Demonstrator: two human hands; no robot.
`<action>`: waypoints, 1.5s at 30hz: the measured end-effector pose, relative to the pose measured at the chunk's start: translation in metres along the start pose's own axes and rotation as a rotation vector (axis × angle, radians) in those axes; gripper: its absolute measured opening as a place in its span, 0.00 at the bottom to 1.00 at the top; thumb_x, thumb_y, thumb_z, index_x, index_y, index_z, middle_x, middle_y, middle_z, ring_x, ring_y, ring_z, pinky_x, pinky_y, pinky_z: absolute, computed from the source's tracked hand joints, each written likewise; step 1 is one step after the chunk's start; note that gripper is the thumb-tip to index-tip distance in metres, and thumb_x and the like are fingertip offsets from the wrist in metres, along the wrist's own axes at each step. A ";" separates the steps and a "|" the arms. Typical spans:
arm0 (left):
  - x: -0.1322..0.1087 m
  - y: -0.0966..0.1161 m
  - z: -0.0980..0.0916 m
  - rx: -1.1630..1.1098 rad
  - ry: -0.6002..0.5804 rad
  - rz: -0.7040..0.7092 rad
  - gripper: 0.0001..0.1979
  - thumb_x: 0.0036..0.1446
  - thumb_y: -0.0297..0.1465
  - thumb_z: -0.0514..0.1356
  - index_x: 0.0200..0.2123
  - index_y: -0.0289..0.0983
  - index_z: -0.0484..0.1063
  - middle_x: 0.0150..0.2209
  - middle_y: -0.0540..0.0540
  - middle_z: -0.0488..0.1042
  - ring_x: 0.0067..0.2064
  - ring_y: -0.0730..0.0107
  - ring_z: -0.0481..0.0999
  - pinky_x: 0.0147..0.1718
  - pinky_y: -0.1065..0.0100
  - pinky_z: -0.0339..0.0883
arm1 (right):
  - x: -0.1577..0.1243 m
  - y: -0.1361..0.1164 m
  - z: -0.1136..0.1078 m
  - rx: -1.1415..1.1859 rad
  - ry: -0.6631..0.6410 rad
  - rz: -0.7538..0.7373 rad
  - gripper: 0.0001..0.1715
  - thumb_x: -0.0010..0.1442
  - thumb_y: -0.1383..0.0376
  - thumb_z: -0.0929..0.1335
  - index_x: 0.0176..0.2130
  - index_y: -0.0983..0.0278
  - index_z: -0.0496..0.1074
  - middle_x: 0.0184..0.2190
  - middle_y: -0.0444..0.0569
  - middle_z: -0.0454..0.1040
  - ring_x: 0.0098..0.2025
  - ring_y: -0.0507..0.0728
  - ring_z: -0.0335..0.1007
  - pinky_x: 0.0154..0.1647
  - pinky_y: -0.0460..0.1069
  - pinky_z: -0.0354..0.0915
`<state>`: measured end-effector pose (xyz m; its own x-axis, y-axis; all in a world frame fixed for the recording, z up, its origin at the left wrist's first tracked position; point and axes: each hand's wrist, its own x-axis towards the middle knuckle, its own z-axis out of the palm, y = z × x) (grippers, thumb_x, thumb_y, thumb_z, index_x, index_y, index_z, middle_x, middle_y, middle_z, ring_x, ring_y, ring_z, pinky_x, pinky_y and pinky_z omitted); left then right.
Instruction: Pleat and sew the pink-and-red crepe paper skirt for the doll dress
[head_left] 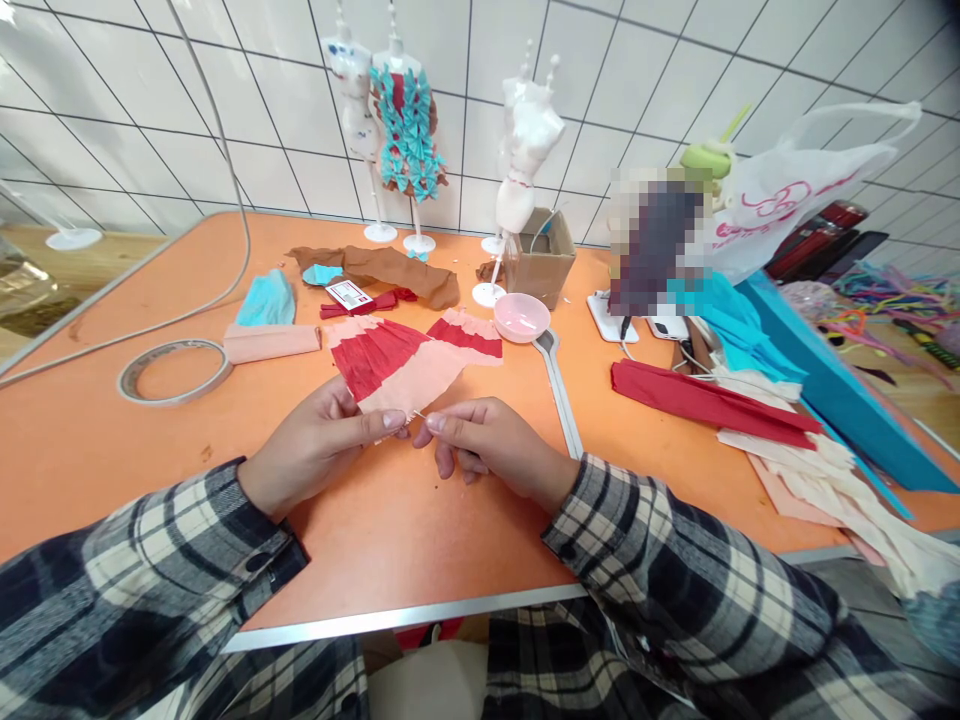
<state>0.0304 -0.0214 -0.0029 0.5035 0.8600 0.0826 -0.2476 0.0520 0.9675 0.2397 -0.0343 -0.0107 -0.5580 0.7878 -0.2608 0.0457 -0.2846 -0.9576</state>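
Observation:
Pinched along its lower edge by my left hand (319, 440) is a pleated piece of pink and red crepe paper (412, 378), held above the table. My right hand (502, 445) is closed, thumb against index finger, on a thin pale stick (419, 413). The stick's far end touches or nearly touches the paper's edge by my left thumb; what exactly it is cannot be made out. Behind the held paper shows a smaller red and pink pleated piece (469, 335); whether the two are joined is unclear.
A tape roll (176, 372) and a folded pink strip (271, 343) lie left. A pink bowl (522, 317), grey scissors (559, 390) and a cardboard box (540, 262) stand right of centre. Mini dress forms (409, 130) line the back. Red crepe paper (712, 403) lies right.

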 end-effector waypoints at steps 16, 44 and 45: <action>-0.001 -0.001 -0.003 0.022 0.026 -0.019 0.07 0.54 0.30 0.70 0.33 0.34 0.78 0.31 0.45 0.78 0.35 0.66 0.74 0.38 0.67 0.71 | -0.001 0.000 0.000 0.003 -0.004 -0.008 0.23 0.64 0.48 0.68 0.39 0.65 0.79 0.22 0.42 0.73 0.18 0.46 0.54 0.21 0.43 0.58; 0.001 -0.003 -0.004 -0.062 -0.007 0.000 0.03 0.56 0.27 0.69 0.35 0.34 0.80 0.31 0.47 0.80 0.35 0.67 0.79 0.38 0.68 0.75 | 0.000 -0.001 0.001 -0.014 0.018 -0.012 0.21 0.64 0.51 0.69 0.42 0.67 0.79 0.24 0.43 0.75 0.17 0.44 0.55 0.20 0.42 0.60; 0.001 -0.003 -0.003 -0.056 -0.012 0.006 0.03 0.56 0.27 0.69 0.36 0.35 0.80 0.31 0.47 0.80 0.35 0.67 0.79 0.38 0.68 0.75 | 0.000 0.000 0.001 -0.011 0.017 -0.014 0.22 0.64 0.51 0.69 0.42 0.67 0.79 0.24 0.43 0.75 0.18 0.44 0.55 0.21 0.42 0.60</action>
<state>0.0286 -0.0193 -0.0065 0.5115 0.8544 0.0910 -0.2961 0.0758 0.9521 0.2387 -0.0349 -0.0104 -0.5444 0.8010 -0.2492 0.0468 -0.2676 -0.9624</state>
